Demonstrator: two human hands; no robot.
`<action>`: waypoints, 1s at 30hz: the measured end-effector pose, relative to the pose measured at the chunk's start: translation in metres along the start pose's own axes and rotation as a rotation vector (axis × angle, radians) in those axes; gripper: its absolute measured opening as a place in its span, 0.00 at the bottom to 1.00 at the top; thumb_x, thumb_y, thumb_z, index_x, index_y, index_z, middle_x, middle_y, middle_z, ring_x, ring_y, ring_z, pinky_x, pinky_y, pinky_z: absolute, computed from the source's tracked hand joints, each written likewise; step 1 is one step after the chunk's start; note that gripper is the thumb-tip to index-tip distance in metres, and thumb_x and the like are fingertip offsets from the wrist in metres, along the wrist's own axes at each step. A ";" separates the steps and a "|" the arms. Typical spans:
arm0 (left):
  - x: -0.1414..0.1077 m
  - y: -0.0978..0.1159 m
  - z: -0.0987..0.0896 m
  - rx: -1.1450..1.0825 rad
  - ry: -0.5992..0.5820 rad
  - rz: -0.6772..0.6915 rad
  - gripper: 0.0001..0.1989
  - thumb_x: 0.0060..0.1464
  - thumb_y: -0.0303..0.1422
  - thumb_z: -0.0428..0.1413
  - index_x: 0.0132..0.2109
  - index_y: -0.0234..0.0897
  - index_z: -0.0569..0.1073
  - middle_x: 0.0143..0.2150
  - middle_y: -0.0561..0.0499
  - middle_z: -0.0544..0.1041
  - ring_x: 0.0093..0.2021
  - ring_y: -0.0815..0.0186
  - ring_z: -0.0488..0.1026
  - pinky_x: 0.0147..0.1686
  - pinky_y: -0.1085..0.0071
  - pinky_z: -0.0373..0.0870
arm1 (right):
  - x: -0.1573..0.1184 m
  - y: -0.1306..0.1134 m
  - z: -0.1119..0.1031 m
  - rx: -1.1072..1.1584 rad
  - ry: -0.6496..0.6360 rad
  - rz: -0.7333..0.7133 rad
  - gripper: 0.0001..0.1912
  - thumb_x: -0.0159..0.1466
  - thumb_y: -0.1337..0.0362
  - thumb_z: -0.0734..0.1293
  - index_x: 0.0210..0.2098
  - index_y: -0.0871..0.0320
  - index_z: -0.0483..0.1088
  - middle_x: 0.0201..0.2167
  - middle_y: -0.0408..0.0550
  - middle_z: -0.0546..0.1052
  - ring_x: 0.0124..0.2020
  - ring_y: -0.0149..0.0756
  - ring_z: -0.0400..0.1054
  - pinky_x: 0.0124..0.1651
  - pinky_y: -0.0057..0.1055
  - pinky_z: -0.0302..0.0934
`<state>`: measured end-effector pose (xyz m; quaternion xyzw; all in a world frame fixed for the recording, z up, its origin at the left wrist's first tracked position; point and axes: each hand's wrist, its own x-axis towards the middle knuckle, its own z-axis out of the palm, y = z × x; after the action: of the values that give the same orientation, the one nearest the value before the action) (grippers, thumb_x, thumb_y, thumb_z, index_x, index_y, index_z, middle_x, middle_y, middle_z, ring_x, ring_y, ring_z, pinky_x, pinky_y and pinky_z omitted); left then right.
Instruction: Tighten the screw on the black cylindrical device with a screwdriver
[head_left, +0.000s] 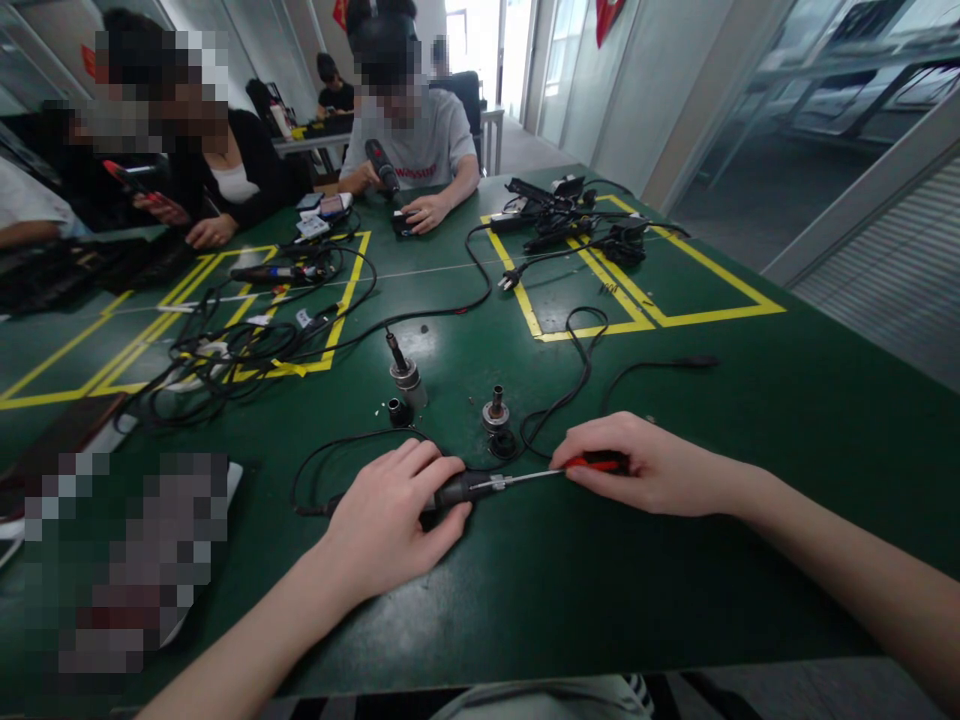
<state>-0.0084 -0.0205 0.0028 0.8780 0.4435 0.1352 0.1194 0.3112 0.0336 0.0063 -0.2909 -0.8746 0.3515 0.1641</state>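
My left hand (405,510) is wrapped over a black cylindrical tool (459,489) lying on the green table, with its cord running out on the left. In my right hand (637,465) is a red and black screwdriver (596,462); its metal shaft reaches left to the metal end of the black tool. Beyond my hands stand a metal motor part (406,378) with a thin shaft and a smaller metal part (496,410). A black ring (502,444) lies just in front of the smaller part, and a short black collar (398,411) sits beside the motor part.
Tangled black cables (225,345) cover the table's left side. More black cables and parts (559,215) lie at the back right, over yellow tape outlines. Across the green table (750,420), a person in a grey shirt (442,135) holds a tool; another in black sits at left.
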 end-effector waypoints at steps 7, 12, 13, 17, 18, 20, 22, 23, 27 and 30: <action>0.000 -0.001 0.001 0.008 0.017 0.008 0.11 0.67 0.33 0.58 0.53 0.40 0.79 0.45 0.48 0.80 0.44 0.57 0.78 0.42 0.61 0.77 | -0.002 0.004 0.000 0.022 0.015 -0.031 0.07 0.73 0.60 0.71 0.45 0.57 0.80 0.38 0.48 0.81 0.37 0.37 0.75 0.42 0.32 0.67; 0.001 -0.001 0.001 0.006 0.014 0.003 0.11 0.66 0.33 0.58 0.53 0.40 0.79 0.45 0.48 0.80 0.43 0.57 0.78 0.41 0.61 0.76 | 0.001 0.001 0.000 0.019 0.015 -0.043 0.15 0.79 0.57 0.64 0.45 0.58 0.80 0.38 0.51 0.81 0.36 0.38 0.75 0.41 0.33 0.66; 0.000 -0.001 0.001 0.006 0.012 0.002 0.11 0.66 0.33 0.58 0.53 0.40 0.79 0.45 0.48 0.80 0.44 0.57 0.78 0.41 0.61 0.76 | 0.002 0.000 0.000 0.020 0.012 -0.033 0.18 0.80 0.57 0.61 0.44 0.58 0.80 0.37 0.51 0.81 0.35 0.38 0.74 0.40 0.33 0.66; 0.000 -0.001 0.001 0.006 0.005 -0.006 0.11 0.67 0.34 0.58 0.53 0.40 0.79 0.45 0.48 0.80 0.44 0.57 0.78 0.41 0.62 0.76 | 0.003 -0.001 0.002 0.000 -0.010 0.026 0.22 0.81 0.55 0.59 0.42 0.57 0.81 0.32 0.49 0.81 0.32 0.38 0.74 0.37 0.33 0.65; 0.000 -0.001 0.001 0.005 0.006 -0.007 0.11 0.67 0.34 0.58 0.53 0.40 0.79 0.45 0.48 0.80 0.44 0.57 0.78 0.41 0.62 0.76 | 0.003 -0.001 0.002 -0.003 -0.012 0.034 0.21 0.80 0.55 0.60 0.42 0.57 0.81 0.32 0.49 0.82 0.31 0.38 0.74 0.36 0.33 0.64; 0.000 0.000 0.001 0.004 0.007 -0.004 0.11 0.67 0.34 0.57 0.53 0.40 0.79 0.44 0.48 0.80 0.44 0.57 0.78 0.41 0.62 0.76 | 0.002 -0.001 0.002 0.007 -0.006 0.029 0.19 0.79 0.57 0.61 0.42 0.58 0.81 0.32 0.49 0.82 0.31 0.37 0.74 0.37 0.33 0.65; 0.000 0.000 0.001 0.009 0.008 -0.002 0.10 0.67 0.34 0.58 0.53 0.41 0.79 0.44 0.48 0.80 0.43 0.57 0.78 0.41 0.62 0.76 | 0.000 -0.001 0.001 0.027 0.004 0.014 0.16 0.78 0.58 0.64 0.42 0.58 0.81 0.34 0.48 0.83 0.33 0.37 0.76 0.39 0.33 0.66; 0.000 0.000 0.001 0.013 0.008 -0.003 0.10 0.67 0.34 0.58 0.52 0.41 0.79 0.44 0.48 0.80 0.43 0.58 0.78 0.41 0.63 0.76 | 0.000 0.000 0.000 0.037 0.006 0.009 0.14 0.77 0.59 0.65 0.43 0.58 0.81 0.35 0.48 0.83 0.34 0.37 0.76 0.40 0.33 0.67; 0.000 0.000 0.000 0.014 0.006 -0.004 0.10 0.67 0.33 0.58 0.53 0.41 0.79 0.45 0.48 0.81 0.44 0.58 0.78 0.41 0.64 0.76 | -0.002 0.002 -0.002 0.067 0.015 -0.011 0.09 0.74 0.59 0.70 0.44 0.56 0.80 0.38 0.49 0.82 0.37 0.38 0.76 0.42 0.34 0.69; 0.000 0.000 0.000 0.011 0.006 -0.001 0.11 0.66 0.33 0.58 0.53 0.41 0.79 0.44 0.48 0.81 0.44 0.58 0.78 0.41 0.63 0.76 | -0.002 0.002 -0.001 0.060 0.027 -0.019 0.08 0.74 0.58 0.71 0.44 0.56 0.80 0.39 0.49 0.81 0.38 0.38 0.76 0.43 0.34 0.69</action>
<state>-0.0086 -0.0205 0.0024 0.8779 0.4452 0.1353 0.1132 0.3138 0.0340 0.0058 -0.2825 -0.8640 0.3721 0.1878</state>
